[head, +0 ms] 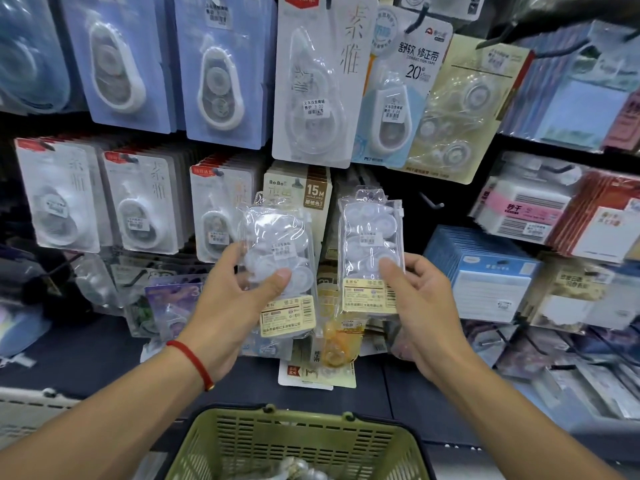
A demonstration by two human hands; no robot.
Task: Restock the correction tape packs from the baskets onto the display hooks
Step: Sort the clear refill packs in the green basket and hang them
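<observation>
Two clear correction tape packs are up before the display: our left hand [239, 292] pinches the left pack [280, 268], our right hand [420, 306] the right pack [370, 251]. They are held apart above the green basket's [298, 441] far rim.

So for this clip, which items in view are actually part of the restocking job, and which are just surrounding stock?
Part of the job:
- clear pack held in the left hand
- second clear pack held in the right hand
- green basket below
- bare hook beside the right-hand pack

Just surrounding stock:
- blue carded tapes on the top row
- sticky-note pads at right
</observation>
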